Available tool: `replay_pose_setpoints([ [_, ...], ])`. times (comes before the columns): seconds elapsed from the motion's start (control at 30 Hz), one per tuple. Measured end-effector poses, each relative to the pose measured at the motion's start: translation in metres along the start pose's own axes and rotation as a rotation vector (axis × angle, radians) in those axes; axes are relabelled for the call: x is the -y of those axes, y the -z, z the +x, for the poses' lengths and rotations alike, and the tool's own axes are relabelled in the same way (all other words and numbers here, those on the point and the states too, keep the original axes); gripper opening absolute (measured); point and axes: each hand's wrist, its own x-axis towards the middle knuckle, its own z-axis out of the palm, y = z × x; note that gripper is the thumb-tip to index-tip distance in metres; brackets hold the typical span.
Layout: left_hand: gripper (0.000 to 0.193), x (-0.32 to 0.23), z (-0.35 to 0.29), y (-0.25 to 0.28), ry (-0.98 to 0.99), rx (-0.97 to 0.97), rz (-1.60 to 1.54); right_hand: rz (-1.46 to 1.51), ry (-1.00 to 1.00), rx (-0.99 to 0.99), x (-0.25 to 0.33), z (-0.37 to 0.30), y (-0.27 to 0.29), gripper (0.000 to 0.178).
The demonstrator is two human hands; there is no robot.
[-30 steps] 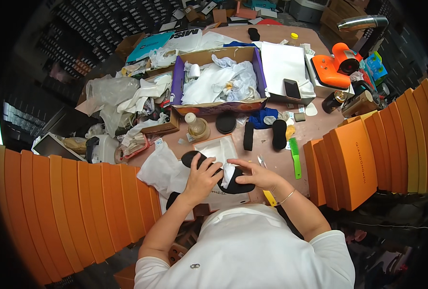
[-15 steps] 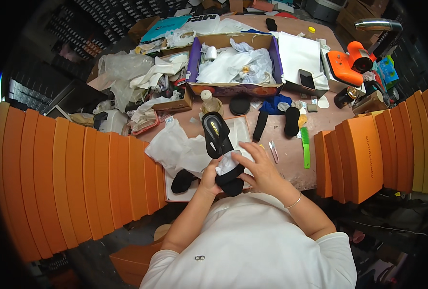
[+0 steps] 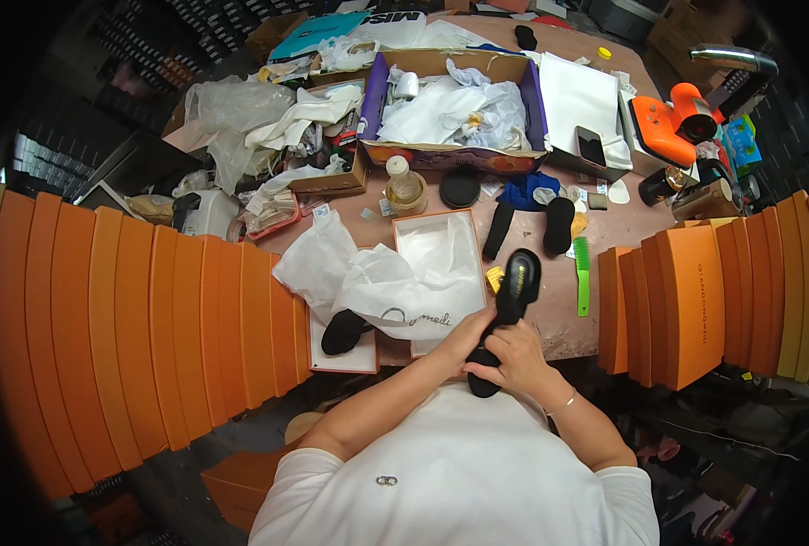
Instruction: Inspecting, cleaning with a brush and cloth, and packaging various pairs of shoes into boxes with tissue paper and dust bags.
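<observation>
1. The black slide sandal point(image 3: 515, 287) is held up close in front of the white shirt, over the near edge of the worktable point(image 3: 559, 332), just right of the tissue-lined box.
2. It is gripped from both sides: the fingers of the right hand point(image 3: 520, 357) are curled around its middle, and it is pinched by the left hand point(image 3: 471, 337), whose fingertips are mostly hidden beneath.
3. For sound handling, a firm but light hold is advised: the sole should be steadied by the left hand while the upper is worked by the right, with no pressure put on the gold mark. Fingers are best kept dry and clean, since smudges would likely be shown by the glossy insole.
4. The insole is seen as smooth, black and shiny, with small gold lettering near the far, rounded end. The upper is mostly covered by the hands, so its condition cannot be told.
5. To the left, the shoebox point(image 3: 477, 264) is draped with white tissue paper point(image 3: 395, 287); a second black shoe point(image 3: 343, 334) is laid beyond it in a pale tray point(image 3: 343, 360).
6. Farther out, a green brush point(image 3: 583, 278) and two black pads point(image 3: 558, 226) are set on the table.
</observation>
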Motion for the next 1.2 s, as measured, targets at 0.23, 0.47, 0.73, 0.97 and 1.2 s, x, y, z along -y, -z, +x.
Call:
replay_pose_setpoints([
  [0.23,0.078,-0.081,-0.043,0.066,-0.296,-0.385,2.066,-0.420,-0.319,0.180,-0.086,-0.066,-0.008,0.032],
  [0.47,0.013,-0.178,-0.065,0.130,-0.986,-1.015,1.271,-0.081,-0.242,0.083,-0.053,0.033,-0.056,0.034],
  [0.73,0.023,-0.144,-0.079,0.141,-0.886,-0.942,1.445,-0.068,-0.257,0.003,-0.079,0.041,-0.094,0.012],
  [0.97,0.040,-0.005,0.007,0.099,-0.484,-0.295,1.426,0.508,-1.026,-0.576,-0.130,-0.042,-0.003,0.008],
  [1.2,0.021,0.000,0.071,0.125,-0.125,-0.359,1.159,0.321,-1.034,-0.457,-0.125,-0.067,-0.025,0.028],
])
